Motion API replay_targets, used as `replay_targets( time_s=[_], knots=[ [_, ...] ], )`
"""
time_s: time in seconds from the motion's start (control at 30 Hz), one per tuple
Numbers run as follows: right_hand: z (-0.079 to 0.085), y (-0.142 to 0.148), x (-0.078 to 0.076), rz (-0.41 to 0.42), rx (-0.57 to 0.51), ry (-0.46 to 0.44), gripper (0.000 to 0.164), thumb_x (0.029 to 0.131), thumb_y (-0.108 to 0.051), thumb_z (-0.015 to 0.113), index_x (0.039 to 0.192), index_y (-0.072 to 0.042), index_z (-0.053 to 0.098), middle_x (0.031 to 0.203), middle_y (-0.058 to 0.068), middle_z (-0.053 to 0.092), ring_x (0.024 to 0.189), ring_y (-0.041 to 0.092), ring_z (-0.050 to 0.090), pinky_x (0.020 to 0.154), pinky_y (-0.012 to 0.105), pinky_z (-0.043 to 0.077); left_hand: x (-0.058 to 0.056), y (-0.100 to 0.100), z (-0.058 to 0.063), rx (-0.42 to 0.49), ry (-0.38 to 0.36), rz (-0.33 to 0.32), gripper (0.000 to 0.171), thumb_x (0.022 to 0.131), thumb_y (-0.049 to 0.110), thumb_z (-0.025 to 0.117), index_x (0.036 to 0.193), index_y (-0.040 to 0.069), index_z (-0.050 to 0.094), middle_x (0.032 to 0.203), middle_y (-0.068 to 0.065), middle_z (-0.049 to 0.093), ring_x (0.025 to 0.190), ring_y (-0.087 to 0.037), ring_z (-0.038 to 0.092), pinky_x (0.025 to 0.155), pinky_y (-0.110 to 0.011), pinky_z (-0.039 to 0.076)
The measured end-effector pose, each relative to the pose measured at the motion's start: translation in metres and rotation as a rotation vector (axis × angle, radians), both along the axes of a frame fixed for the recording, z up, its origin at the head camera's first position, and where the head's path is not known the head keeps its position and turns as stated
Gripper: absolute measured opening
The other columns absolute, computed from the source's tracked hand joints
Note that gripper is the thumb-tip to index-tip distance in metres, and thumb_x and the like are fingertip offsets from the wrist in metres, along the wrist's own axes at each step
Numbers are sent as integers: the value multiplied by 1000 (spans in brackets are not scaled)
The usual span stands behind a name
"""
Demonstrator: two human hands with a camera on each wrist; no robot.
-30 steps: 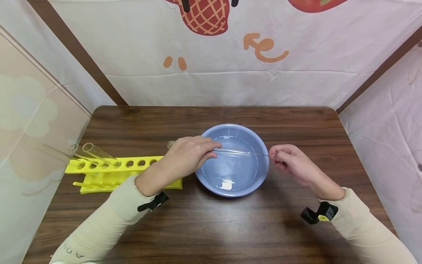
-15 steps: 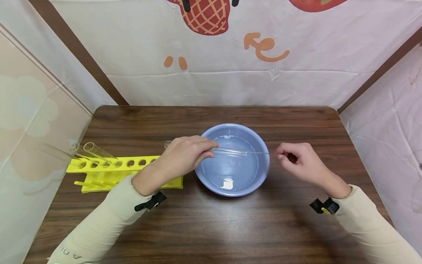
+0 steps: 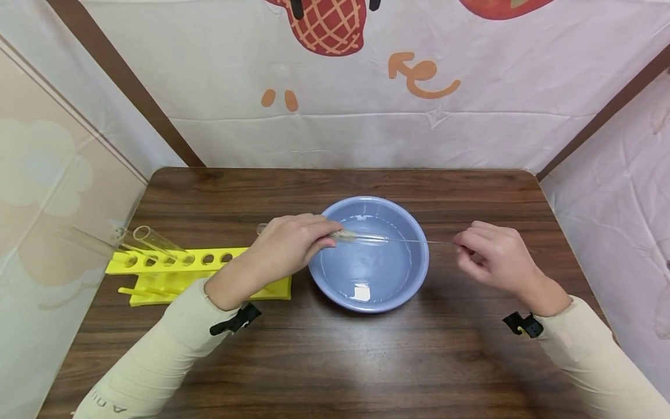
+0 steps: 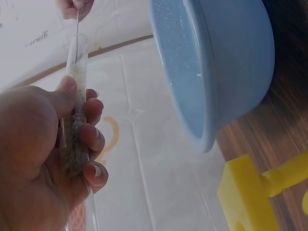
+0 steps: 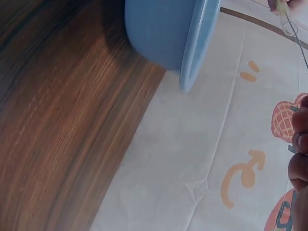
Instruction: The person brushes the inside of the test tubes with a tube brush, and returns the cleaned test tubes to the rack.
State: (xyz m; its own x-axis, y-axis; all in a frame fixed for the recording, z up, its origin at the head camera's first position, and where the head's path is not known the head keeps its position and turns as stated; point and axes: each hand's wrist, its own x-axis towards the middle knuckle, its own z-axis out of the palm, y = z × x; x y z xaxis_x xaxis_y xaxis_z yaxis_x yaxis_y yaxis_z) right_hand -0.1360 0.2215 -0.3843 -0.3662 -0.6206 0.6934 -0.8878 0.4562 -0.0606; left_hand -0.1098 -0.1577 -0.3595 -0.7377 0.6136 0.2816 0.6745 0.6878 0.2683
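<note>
My left hand [image 3: 280, 247] grips a clear glass test tube [image 3: 376, 238], held roughly level above a blue basin [image 3: 421, 278] of water. Inside the tube is a test tube brush [image 4: 72, 139]; its pale tip and darker bristles show between the fingers in the left wrist view. The thin wire handle [image 3: 419, 241] comes out of the tube's mouth towards the right. Beyond the basin's right rim, my right hand [image 3: 497, 259] pinches the end of that wire. In the right wrist view only some curled fingers [image 5: 299, 139] show at the edge.
A yellow test tube rack [image 3: 204, 260] stands left of the basin, partly behind the left forearm. Several glass tubes, one of them an upright-leaning test tube [image 3: 157, 241], stand in its left holes. A patterned cloth wall [image 3: 335, 139] closes off the table's back edge.
My right hand has moved to the right, drawing the wire farther out of the tube. The pale bristles now show ahead of the left fingers. My left hand has shifted slightly left.
</note>
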Motion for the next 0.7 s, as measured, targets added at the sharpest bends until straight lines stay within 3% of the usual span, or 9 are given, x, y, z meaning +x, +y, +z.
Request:
replay_targets(
  time_s=[0.2, 0.7],
  knots=[
    [3, 0, 1, -4, -25, 99, 26, 88, -10, 41, 69, -8, 58, 60, -8, 45, 56, 2, 30, 46, 19, 23, -1, -2, 0, -2, -8, 2, 33, 98, 29, 69, 126, 12, 72, 119, -2, 73, 109, -19, 70, 82, -37, 59],
    [9, 8, 3, -8, -40, 284, 25, 87, -4, 41, 66, -2, 54, 56, 2, 45, 48, 14, 33, 41, 29, 27, -2, -8, -2, 4, 45, -14, 33, 98, 29, 70, 124, 10, 72, 113, -1, 73, 103, -20, 70, 77, -39, 60]
  ],
)
